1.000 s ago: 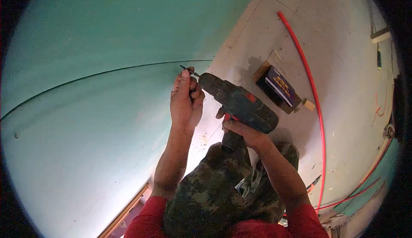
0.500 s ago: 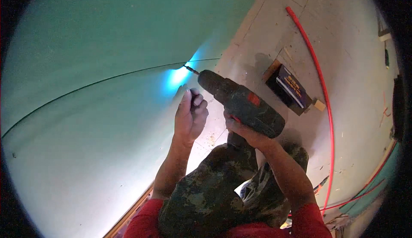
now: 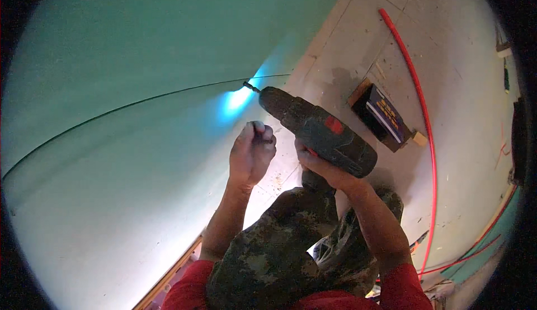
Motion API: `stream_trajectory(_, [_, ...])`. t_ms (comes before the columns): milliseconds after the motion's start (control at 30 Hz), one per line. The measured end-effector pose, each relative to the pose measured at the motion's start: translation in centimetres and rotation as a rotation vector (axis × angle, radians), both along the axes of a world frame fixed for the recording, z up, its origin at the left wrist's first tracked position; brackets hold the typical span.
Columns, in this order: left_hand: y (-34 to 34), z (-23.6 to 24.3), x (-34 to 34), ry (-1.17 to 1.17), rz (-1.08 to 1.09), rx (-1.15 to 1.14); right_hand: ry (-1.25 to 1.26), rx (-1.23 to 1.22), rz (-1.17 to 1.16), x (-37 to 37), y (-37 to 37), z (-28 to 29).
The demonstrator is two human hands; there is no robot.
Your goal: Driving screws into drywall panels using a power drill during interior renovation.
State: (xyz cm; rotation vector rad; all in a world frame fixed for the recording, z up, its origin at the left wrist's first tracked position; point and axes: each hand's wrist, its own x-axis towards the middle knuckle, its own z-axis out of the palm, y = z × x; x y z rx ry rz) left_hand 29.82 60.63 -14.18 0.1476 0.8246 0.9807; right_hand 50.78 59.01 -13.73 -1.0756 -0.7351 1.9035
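Observation:
My right hand (image 3: 320,163) grips the handle of a dark cordless drill (image 3: 321,134) with a red patch on its side. The drill's bit (image 3: 250,86) points at the green wall panel (image 3: 140,47), close to a thin dark seam (image 3: 140,102). A bright bluish light falls on the panel beside the tip; whether the tip touches the panel I cannot tell. Below the bit, near the panel, my left hand (image 3: 253,152) is closed with its fingers curled up. What lies in those fingers, if anything, is too small to make out.
On the tiled floor (image 3: 391,58) to the right lies an open dark box (image 3: 383,117) with a small pale block (image 3: 419,139) at its corner. A long red pipe (image 3: 422,108) curves past it. My camouflage-clad knee (image 3: 279,226) is bent below the drill.
The drill and my right hand have shifted slightly to the right in view, along with the floor things. My left hand has moved slightly right, its fingers still curled.

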Motion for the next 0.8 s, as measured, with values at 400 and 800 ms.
stream_trajectory(400, [1.8,0.3,1.5,-0.404,0.075,0.059,-0.061,0.052,-0.114,0.3,-0.2,-0.3])
stream_trajectory(800, [2.7,0.5,2.9,-0.162,0.005,0.123,0.035,0.116,0.011,1.0,1.4,0.9])
